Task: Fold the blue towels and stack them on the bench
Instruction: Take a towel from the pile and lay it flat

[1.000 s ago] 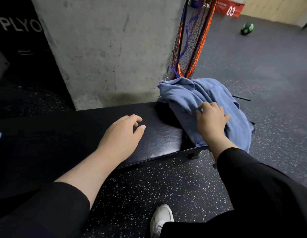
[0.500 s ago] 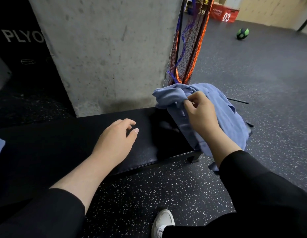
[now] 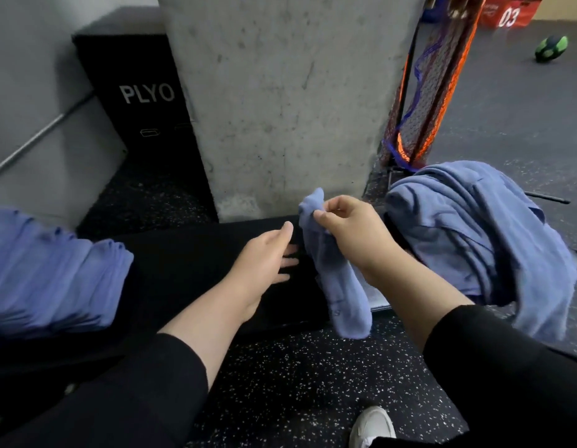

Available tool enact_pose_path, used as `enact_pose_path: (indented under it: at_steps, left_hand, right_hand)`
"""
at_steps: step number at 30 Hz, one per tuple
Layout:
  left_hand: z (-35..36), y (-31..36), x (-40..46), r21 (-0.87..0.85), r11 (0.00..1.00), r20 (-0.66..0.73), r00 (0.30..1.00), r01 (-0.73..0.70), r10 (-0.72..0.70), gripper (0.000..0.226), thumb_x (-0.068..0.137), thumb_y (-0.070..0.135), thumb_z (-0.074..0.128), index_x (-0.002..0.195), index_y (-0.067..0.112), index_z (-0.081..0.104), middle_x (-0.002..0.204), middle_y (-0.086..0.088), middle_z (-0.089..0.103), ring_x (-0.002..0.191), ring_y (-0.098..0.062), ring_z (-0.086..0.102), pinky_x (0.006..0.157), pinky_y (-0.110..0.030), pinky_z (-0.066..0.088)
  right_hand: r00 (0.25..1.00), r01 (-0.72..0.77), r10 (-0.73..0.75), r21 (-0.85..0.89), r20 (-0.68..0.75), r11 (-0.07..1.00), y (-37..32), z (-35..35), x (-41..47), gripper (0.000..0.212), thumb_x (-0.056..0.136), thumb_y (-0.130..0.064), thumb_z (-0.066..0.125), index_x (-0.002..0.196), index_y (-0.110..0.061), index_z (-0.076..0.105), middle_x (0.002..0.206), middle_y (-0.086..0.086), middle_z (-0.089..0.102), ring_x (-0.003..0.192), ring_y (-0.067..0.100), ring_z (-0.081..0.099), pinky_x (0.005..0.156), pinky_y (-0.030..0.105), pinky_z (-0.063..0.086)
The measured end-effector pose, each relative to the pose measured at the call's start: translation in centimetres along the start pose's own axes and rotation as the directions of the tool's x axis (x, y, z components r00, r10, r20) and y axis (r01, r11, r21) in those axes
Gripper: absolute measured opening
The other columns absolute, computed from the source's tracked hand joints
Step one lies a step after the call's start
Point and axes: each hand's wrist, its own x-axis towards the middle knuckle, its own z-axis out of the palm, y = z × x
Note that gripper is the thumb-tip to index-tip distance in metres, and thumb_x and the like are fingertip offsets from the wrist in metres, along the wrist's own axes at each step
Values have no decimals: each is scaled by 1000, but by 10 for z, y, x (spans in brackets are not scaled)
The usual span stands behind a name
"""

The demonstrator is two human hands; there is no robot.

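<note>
A black padded worktop (image 3: 190, 273) stands on speckled floor (image 3: 313, 376). A heap of blue towels (image 3: 474, 234) lies at its right end, a folded stack (image 3: 48, 270) at its left.

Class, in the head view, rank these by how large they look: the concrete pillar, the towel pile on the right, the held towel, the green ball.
1. Concrete pillar
2. Towel pile
3. Held towel, pinched by the right hand
4. Green ball, which lies far off, so its true size is unsure.
</note>
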Motion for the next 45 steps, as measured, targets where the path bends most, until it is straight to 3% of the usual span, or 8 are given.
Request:
enact_pose_path:
  at_steps: [8, 14, 22, 25, 29, 35, 41, 45]
  left_hand:
    - [-53, -8, 3, -352, 927, -116, 977, 128, -179, 34, 106, 39, 47, 120, 17, 69, 109, -6, 77, 105, -23, 72, 92, -39, 57]
    - [-80, -4, 10, -403, 908, -236, 947, 111, -220, 30, 108, 32, 46, 120, 15, 67, 110, -12, 76, 102, -28, 73, 93, -44, 57]
    - [-94, 7, 16, -417, 909, -336, 926, 17, -171, 31, 108, 35, 44, 114, 15, 66, 108, -12, 75, 96, -27, 74, 86, -42, 60]
    - [-103, 0, 16, 11, 988, -502, 856, 155, -128, 39, 103, 46, 50, 108, 12, 68, 105, -9, 71, 86, -25, 70, 74, -37, 57]
    - [-106, -3, 14, 592, 806, -498, 795, 21, 346, 26, 100, 35, 55, 115, 17, 67, 118, -5, 61, 99, -22, 60, 82, -32, 45]
    - [-89, -18, 11, 700, 666, 158, 966, -257, 206, 37, 105, 29, 48, 141, 27, 57, 142, 6, 59, 133, -12, 50, 114, -33, 37]
    - [-91, -14, 12, 669, 707, 103, 971, -230, 217, 24, 103, 30, 56, 78, 27, 58, 68, 11, 54, 64, 1, 47, 60, -14, 35]
    - [-100, -1, 12, 636, 736, -83, 927, -233, 365, 22, 100, 25, 56, 82, 15, 63, 68, 6, 56, 64, -7, 46, 59, -19, 36]
  right_hand:
    - [944, 147, -103, -121, 312, 982, -24, 66, -16, 24, 103, -16, 50, 113, -16, 72, 90, -8, 67, 82, 1, 58, 70, 11, 40]
    - [900, 24, 35, -129, 434, 991, 4, 77, -19, 35, 81, -39, 81, 110, -27, 64, 96, -11, 71, 86, -1, 68, 77, 20, 54]
    - [945, 127, -23, -303, 325, 944, 3, 77, -21, 12, 90, -24, 58, 79, -20, 60, 65, -3, 61, 61, 10, 52, 57, 26, 41]
    - [963, 76, -20, -199, 267, 977, 1, 78, -19, 12, 91, -22, 59, 80, -16, 59, 63, -5, 58, 52, 4, 42, 52, 21, 34]
    - [950, 99, -55, -131, 306, 986, 3, 76, -17, 12, 91, -23, 69, 81, -21, 63, 70, -4, 67, 58, 3, 51, 60, 23, 42]
    - [906, 193, -118, -150, 406, 970, -8, 66, -16, 17, 85, -11, 72, 87, -27, 70, 68, -12, 63, 59, -3, 50, 59, 13, 40]
    - [918, 100, -45, -121, 394, 988, -5, 56, -13, 29, 81, -7, 77, 97, -27, 63, 83, -7, 65, 73, 12, 62, 69, 31, 52]
    - [949, 61, 39, -304, 314, 951, 3, 47, -9, 20, 82, -28, 80, 95, -17, 69, 81, 5, 71, 70, 21, 62, 64, 33, 51]
